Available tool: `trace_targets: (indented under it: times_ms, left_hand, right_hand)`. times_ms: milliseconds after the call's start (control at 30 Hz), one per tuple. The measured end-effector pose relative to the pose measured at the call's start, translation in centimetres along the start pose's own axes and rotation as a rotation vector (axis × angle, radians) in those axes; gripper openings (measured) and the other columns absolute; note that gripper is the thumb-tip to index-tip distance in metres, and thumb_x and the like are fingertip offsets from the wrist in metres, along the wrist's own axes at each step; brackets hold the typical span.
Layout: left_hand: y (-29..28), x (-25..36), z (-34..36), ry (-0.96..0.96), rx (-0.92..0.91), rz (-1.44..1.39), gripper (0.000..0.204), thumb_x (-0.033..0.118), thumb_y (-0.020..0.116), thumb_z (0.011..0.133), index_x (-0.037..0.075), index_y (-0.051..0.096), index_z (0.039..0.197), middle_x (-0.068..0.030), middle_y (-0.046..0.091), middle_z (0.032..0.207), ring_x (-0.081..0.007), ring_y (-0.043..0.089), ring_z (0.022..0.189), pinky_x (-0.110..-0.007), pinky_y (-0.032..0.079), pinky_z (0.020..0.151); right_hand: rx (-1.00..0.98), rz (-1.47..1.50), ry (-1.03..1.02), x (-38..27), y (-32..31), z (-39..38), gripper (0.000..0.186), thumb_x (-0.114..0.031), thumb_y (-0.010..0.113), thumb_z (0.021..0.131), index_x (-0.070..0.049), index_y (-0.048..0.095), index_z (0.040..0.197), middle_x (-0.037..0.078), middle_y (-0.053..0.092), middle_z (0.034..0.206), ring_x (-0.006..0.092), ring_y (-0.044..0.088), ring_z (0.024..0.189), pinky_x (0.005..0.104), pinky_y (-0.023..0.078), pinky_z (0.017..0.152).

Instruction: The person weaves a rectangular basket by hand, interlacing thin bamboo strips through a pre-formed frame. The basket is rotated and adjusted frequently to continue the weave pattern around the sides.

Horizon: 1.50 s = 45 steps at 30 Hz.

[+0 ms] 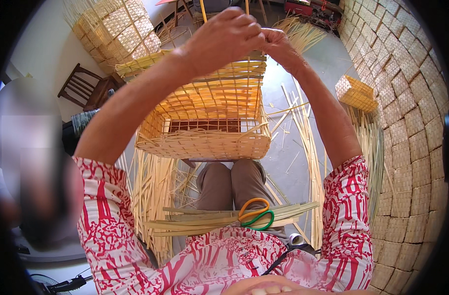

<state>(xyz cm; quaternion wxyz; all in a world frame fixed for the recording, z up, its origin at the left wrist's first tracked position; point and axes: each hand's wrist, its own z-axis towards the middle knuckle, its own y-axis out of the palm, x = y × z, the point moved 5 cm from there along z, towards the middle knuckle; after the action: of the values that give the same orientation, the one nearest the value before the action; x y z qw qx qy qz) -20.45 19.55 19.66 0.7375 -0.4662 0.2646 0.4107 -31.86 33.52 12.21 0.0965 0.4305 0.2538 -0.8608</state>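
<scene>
the woven splint basket (204,143) seems light and springy, best held by its lower corners, while left hand (231,32) and right hand (281,46) show narrow grips, contents hidden.

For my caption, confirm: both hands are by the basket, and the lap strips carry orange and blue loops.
Blue is wrong: the head view shows a green loop with the orange loop. The left hand and right hand are by the basket.
</scene>
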Motion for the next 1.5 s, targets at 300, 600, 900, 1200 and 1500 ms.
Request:
trace_targets:
  times_ms: [300,600,900,1200,1500]
  left_hand:
    - [3.3,-2.6,2.4,0.328,-0.237,-0.052,0.004,0.025,0.064,0.087,0.021,0.064,0.085,0.0031,0.063,0.086,-0.0157,0.064,0.082,-0.035,0.049,0.081]
    - [3.7,-2.2,2.4,0.368,-0.286,-0.021,0.014,0.024,0.062,0.088,0.017,0.064,0.076,-0.0013,0.066,0.075,-0.0171,0.067,0.071,-0.035,0.052,0.07]
    - [6.2,-0.4,2.8,-0.121,-0.537,0.006,0.009,0.02,0.071,0.079,0.011,0.073,0.075,-0.0085,0.073,0.075,-0.0211,0.073,0.071,-0.038,0.053,0.058]
    - [3.4,1.4,-1.5,-0.661,-0.072,0.004,0.007,0.013,0.07,0.083,0.006,0.072,0.086,-0.0103,0.071,0.081,-0.0279,0.072,0.078,-0.041,0.058,0.07]
    - [3.3,1.9,-11.3,-1.433,0.052,-0.851,0.017,0.019,0.079,0.086,0.002,0.077,0.086,-0.008,0.072,0.066,-0.0137,0.063,0.054,-0.031,0.048,0.054]
  right_hand:
    - [0.081,0.034,-0.001,2.1,-0.1,0.3,0.02,-0.024,0.076,0.094,-0.005,0.077,0.101,0.001,0.07,0.081,0.0083,0.06,0.075,0.0293,0.049,0.065]
    - [0.21,0.197,0.089,0.7,1.3,0.0,0.01,-0.01,0.075,0.084,-0.008,0.079,0.094,0.002,0.073,0.083,0.0086,0.063,0.076,0.0304,0.052,0.067]
    - [0.161,0.394,0.036,2.7,1.1,0.9,0.019,-0.029,0.078,0.092,-0.013,0.071,0.086,-0.006,0.07,0.08,0.0001,0.059,0.068,0.0206,0.047,0.057]
    - [0.232,0.324,0.129,3.1,1.6,1.3,0.008,-0.013,0.069,0.095,-0.006,0.072,0.092,-0.001,0.071,0.083,0.0074,0.063,0.072,0.0267,0.049,0.061]
    - [0.241,0.086,0.097,0.8,1.9,0.0,0.015,-0.02,0.077,0.092,-0.009,0.078,0.103,-0.003,0.072,0.087,0.0044,0.061,0.077,0.0233,0.048,0.065]
